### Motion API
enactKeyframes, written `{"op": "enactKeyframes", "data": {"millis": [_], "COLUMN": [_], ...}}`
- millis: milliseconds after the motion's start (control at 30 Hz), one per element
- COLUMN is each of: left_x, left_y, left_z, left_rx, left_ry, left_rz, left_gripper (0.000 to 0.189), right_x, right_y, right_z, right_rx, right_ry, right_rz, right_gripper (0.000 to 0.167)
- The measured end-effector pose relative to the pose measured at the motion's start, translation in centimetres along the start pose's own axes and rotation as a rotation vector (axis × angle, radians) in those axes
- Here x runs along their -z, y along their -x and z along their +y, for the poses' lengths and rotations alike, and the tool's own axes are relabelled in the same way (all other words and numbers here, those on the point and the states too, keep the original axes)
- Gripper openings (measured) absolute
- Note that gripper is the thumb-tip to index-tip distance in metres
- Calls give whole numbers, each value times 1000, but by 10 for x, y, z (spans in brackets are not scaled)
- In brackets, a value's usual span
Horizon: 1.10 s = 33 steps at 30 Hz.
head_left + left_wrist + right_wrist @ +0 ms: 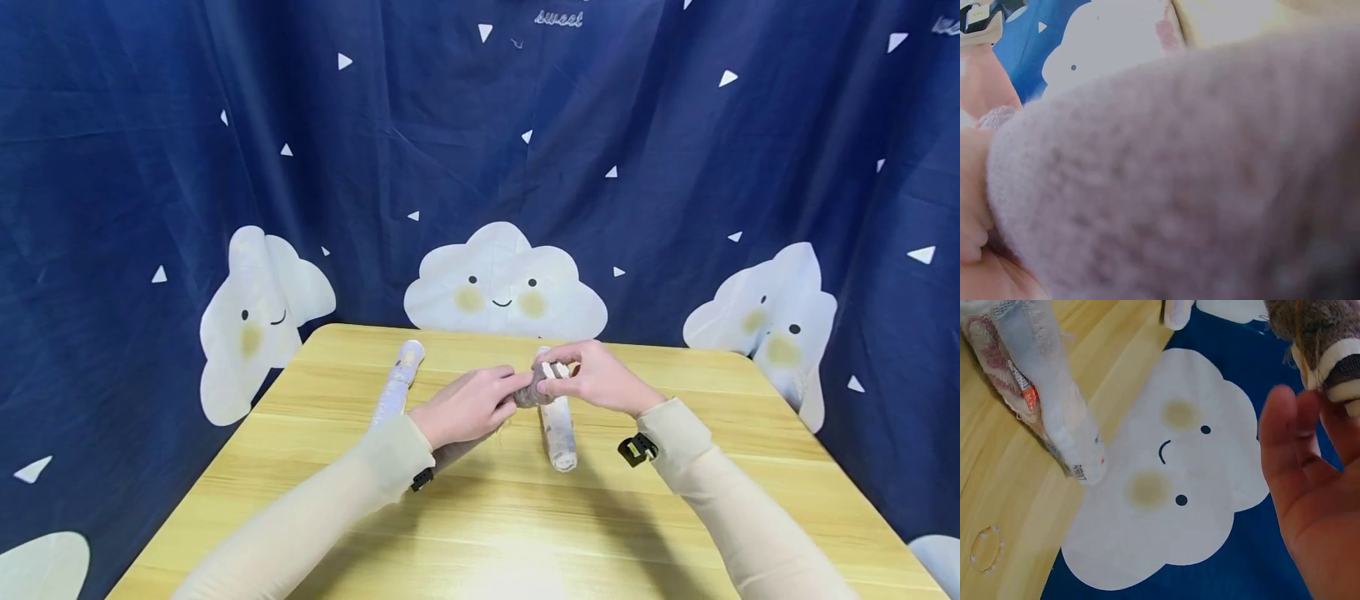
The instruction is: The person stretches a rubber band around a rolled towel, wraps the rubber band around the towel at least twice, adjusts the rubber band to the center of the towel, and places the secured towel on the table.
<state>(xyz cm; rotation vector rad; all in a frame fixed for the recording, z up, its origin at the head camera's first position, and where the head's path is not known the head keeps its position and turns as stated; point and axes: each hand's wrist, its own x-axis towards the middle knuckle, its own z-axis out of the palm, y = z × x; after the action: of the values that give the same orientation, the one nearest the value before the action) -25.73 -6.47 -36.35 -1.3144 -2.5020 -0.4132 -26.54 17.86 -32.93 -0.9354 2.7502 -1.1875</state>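
Note:
Both hands hold a rolled grey-brown fuzzy towel [530,395] above the table. My left hand [468,406] grips it along its length, fingers curled over the top. At the far end, which has white and dark stripes, my right hand [600,379] pinches the edge between thumb and fingers. In the right wrist view the striped end of the towel [1342,359] and loose threads show above the hand. The towel [1166,175] fills most of the left wrist view, blurred. Behind and below the hands lies a pale, patterned cloth roll [558,433], partly covered by the right hand.
Left of the hands lies another pale lilac cloth roll [396,385], partly behind the left forearm. A thin beaded ring [987,550] rests on the wooden table [510,517]. A dark blue curtain [465,125] with white clouds hangs round the back and sides.

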Motion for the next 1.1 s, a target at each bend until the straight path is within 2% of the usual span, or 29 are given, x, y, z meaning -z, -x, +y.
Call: {"op": "enactKeyframes", "data": {"millis": [133,233,367,467,667,733,833,967,1100], "left_x": [-1,0,-2,-4,-1,1,4,6,6], "left_y": [-2,-4,-3,-3,-5,-5,-4,-4,-4], "left_z": [0,0,0,2,10,12,16,21,24], "left_rx": [-20,-20,18,33,17,21,11,-34,-67], "left_ry": [-8,8,76,89,-8,-30,-73,-132,-164], "left_rz": [13,28,46,60,25,18,23,29,28], "left_gripper": [45,48,52,53,51,51,52,49,37], "right_x": [-1,-1,3,6,8,8,7,0,-6], "right_y": [-3,-2,4,7,8,9,12,13,10], "right_z": [3,1,-4,-6,-5,-5,-5,-3,-4], "right_rx": [41,53,32,16,36,58,85,86,54], "right_ry": [-39,-53,-49,-57,23,37,13,-60,-92], "right_rz": [-105,-123,-19,36,8,22,83,165,172], "right_gripper": [20,23,26,26,20,19,18,24,32]}}
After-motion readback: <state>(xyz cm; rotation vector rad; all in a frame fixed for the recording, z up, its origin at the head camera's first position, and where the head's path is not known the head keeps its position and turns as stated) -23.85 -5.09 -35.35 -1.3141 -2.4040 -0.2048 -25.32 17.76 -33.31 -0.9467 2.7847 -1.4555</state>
